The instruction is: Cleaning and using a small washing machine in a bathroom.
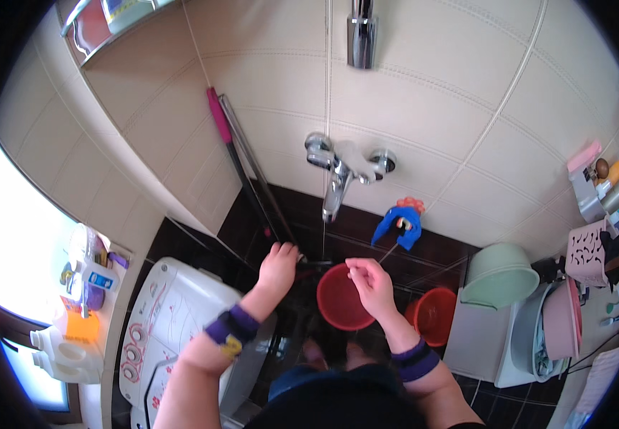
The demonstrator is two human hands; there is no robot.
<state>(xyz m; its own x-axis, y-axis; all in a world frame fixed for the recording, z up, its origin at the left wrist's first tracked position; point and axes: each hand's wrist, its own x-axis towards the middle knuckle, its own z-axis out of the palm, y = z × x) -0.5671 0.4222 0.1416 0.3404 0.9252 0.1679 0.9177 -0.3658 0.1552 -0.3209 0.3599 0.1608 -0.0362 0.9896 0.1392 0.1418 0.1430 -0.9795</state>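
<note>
My left hand (279, 270) is beside the lower ends of two poles leaning in the corner, a pink-and-black handle (241, 175) and a metal pole (252, 154). Its fingers are curled together, and their undersides are hidden. Over the rim of a round red bucket (338, 309) on the dark floor is my right hand (372, 284). Its thumb and fingertips are drawn together; whatever they may hold is too small to make out, and I cannot tell whether they touch the bucket. Purple bands circle both forearms.
A chrome mixer tap (334, 186) juts from the tiled wall, with blue gloves (402, 225) hanging beside it. A white washing machine (174, 314) stands left. On the right are an orange-red bucket (434, 318), a green basin (499, 275) and stacked tubs (560, 322). Bottles (66, 357) line the sill.
</note>
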